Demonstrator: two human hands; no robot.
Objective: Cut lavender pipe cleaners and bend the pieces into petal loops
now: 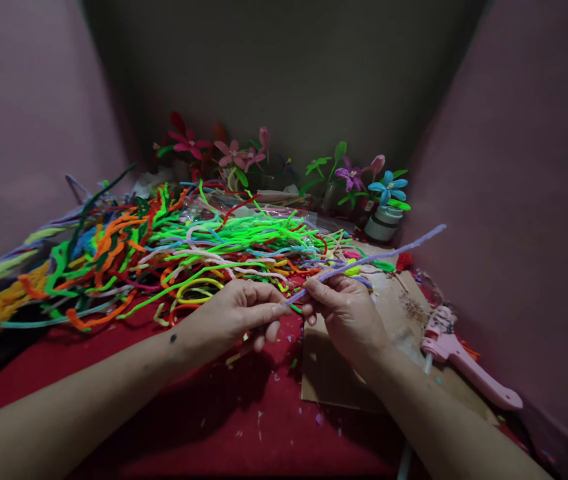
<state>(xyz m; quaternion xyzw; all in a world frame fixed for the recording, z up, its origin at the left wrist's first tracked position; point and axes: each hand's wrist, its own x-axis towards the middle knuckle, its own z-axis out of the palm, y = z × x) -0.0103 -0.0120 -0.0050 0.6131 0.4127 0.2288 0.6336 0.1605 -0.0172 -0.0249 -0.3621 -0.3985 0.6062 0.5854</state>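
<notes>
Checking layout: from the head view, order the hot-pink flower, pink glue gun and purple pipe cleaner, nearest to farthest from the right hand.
1. Purple pipe cleaner: in the right hand.
2. Pink glue gun: to its right.
3. Hot-pink flower: back left.

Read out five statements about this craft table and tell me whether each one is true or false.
1. The left hand and the right hand both hold one purple pipe cleaner. True.
2. The pink glue gun lies to the left of both hands. False: it lies to the right of them.
3. The blue flower is the rightmost of the flowers at the back. True.
4. The cardboard lies below the left hand in the view. False: it shows below and around the right hand.
5. The pile of loose pipe cleaners is all one color. False: it mixes green, orange, yellow and others.
</notes>
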